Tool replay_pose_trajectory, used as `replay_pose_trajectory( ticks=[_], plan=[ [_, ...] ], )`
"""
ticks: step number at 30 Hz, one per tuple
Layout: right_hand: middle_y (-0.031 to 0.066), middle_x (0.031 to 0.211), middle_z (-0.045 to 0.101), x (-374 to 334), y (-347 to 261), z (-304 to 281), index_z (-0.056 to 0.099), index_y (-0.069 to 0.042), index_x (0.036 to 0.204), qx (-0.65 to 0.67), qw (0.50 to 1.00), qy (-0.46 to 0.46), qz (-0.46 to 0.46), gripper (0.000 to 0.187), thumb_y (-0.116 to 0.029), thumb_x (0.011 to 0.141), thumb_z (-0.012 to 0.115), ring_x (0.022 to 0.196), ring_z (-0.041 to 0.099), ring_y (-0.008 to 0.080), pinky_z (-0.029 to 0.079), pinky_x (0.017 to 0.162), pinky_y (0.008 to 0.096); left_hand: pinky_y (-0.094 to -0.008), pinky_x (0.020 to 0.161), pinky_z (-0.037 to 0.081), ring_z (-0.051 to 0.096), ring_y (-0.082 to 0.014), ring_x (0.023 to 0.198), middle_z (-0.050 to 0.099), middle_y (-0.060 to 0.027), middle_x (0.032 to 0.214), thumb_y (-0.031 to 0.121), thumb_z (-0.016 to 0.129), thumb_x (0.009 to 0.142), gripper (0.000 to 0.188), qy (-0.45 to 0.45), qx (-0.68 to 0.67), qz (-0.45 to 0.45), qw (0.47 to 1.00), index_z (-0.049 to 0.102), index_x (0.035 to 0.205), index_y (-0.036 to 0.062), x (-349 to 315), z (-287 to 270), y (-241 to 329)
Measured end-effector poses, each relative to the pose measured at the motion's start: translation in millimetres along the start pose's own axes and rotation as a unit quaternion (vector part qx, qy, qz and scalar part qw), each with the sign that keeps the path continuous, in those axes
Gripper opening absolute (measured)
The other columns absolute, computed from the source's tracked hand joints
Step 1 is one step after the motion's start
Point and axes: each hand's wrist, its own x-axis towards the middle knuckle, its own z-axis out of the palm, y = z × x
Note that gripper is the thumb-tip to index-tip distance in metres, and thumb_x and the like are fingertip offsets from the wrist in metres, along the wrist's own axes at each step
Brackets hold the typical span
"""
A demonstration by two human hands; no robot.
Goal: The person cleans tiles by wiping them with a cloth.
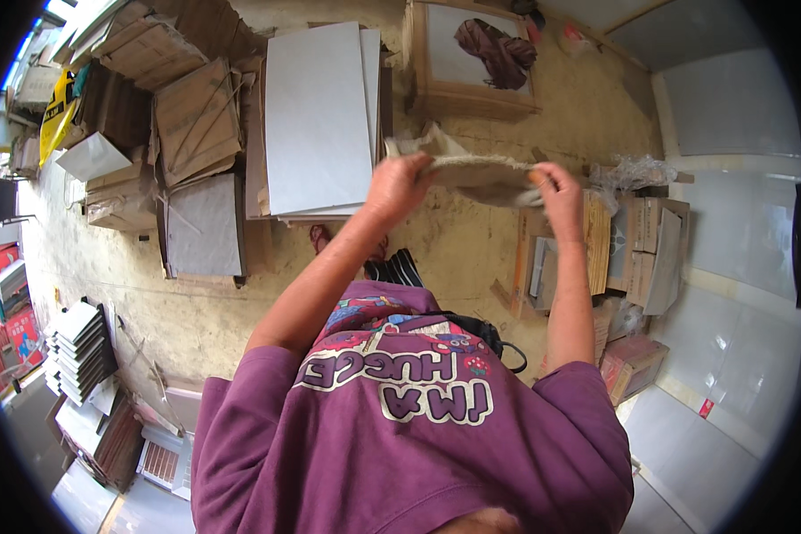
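Observation:
Stretched between my two hands is a beige cloth [485, 167], its upper edge drawn out in a line and its lower folds blurred. My left hand [400, 185] is closed around one end, close to the right edge of a stack of large pale grey tiles [320, 116]. My right hand [559, 198] grips the other end, with the fingers pinched together. Both arms reach forward, and the cloth hangs in the air above the floor. What lies directly under the cloth is partly hidden.
Cardboard-wrapped stacks [196, 125] stand at the left. A wooden-framed box [427, 53] ahead carries a dark brown cloth [498, 52]. Cartons [654, 240] and clear plastic wrap [632, 173] sit at the right by large pale panels [730, 222]. Tile samples [80, 343] are piled at lower left.

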Motion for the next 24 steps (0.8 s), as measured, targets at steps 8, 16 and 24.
replay_pose_trajectory(
  ticks=[8, 16, 24],
  plan=[
    [-0.0041, 0.073, 0.066, 13, -22, -20, 0.071, -0.013, 0.087, -0.003, 1.0, -0.016, -0.017, 0.007, -0.015, 0.081, 0.072, 0.066, 0.055, 0.005, 0.045, 0.061, 0.0233, -0.0414, 0.068, 0.049, 0.062, -0.0352, 0.076, 0.065, -0.0141, 0.081, 0.02, 0.066, 0.079, 0.021, -0.023, 0.043, 0.045, 0.998, 0.065, 0.097, 0.0087, -2, -39, 19],
    [-0.0052, 0.076, 0.066, -10, -20, -35, 0.069, -0.009, 0.087, -0.018, 0.999, -0.049, 0.008, 0.012, -0.017, 0.079, 0.074, 0.068, 0.055, 0.0049, 0.044, 0.059, 0.0202, -0.0437, 0.07, 0.048, 0.06, -0.0359, 0.07, 0.061, -0.0147, 0.07, 0.013, 0.062, 0.078, 0.01, -0.05, 0.067, 0.136, 0.987, 0.06, 0.086, 0.0071, -11, -23, 20],
    [-0.0068, 0.07, 0.059, -12, -32, -51, 0.066, -0.003, 0.081, 0.023, 0.997, -0.072, 0.011, 0.013, -0.014, 0.08, 0.073, 0.065, 0.048, 0.0031, 0.041, 0.059, 0.0211, -0.0451, 0.065, 0.049, 0.061, -0.0384, 0.073, 0.062, -0.0174, 0.073, 0.022, 0.064, 0.081, 0.02, -0.119, 0.084, 0.127, 0.981, 0.063, 0.094, 0.0067, -23, -40, 36]
  ],
)
